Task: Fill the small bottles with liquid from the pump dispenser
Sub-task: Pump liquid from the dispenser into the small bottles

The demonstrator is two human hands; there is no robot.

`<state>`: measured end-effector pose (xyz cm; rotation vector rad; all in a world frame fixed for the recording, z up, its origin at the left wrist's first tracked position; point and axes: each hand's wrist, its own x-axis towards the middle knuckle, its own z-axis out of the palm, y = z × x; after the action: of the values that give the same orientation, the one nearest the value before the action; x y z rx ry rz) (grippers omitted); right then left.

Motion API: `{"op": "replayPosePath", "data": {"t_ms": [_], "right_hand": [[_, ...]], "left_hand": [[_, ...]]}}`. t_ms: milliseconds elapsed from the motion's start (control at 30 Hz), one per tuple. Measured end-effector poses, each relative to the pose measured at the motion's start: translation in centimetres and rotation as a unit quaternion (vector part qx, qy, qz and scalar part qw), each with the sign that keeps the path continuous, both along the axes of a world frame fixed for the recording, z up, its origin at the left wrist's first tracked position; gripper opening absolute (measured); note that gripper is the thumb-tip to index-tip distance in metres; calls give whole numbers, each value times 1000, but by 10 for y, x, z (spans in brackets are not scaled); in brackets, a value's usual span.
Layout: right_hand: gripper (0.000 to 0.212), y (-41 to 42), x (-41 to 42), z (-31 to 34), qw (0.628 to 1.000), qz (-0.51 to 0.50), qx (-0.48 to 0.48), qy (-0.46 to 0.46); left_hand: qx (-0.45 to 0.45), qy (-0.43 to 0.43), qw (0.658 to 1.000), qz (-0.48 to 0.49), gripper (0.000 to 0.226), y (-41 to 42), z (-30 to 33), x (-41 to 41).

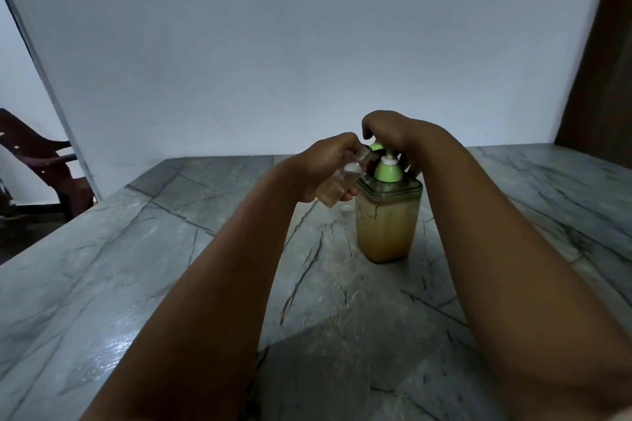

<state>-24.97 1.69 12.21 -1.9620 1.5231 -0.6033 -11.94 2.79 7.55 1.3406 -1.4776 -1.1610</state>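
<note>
A: Start on the left. What is the left hand (326,164) doing?

B: Its fingers are wrapped round a small bottle (337,186), lifted clear of the worktop (171,249) and tilted, with its mouth up against the green nozzle (375,146) of the pump dispenser (388,215). The bottle looks partly full of yellowish liquid already.

A: How should it be held for this step?

B: I'd keep the mouth right under the nozzle tip and hold it steady, since the opening is narrow and any drift would likely send liquid down the outside. Less tilt would help as the level rises.

A: And the small white thing on the worktop between bottle and dispenser?

B: A white cap (347,209), I think; it's too small to be sure.

A: The dispenser itself?

B: It stands upright on the worktop, mostly full.

A: And the right hand (393,133)?

B: It's on top of the pump head, fingers curled down over it, pressing. Short, slow strokes seem wisest, watching the level.
</note>
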Motion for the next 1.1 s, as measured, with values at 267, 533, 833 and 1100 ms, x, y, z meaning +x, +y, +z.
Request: {"op": "replayPosePath", "data": {"t_ms": [267,533,833,1100], "right_hand": [[25,-4,4,-4,998,10,-18,53],[17,-3,-1,4,1000,-11,-6,-18],[39,0,5,4,994,9,-49,96],[33,5,3,1,993,5,-56,106]], "left_hand": [[-4,-1,1000,8,30,-1,0,0],[-4,4,1000,-12,30,0,1,-1],[-3,12,1000,-5,38,-1,1,0],[-3,9,1000,3,30,0,0,0]]}}
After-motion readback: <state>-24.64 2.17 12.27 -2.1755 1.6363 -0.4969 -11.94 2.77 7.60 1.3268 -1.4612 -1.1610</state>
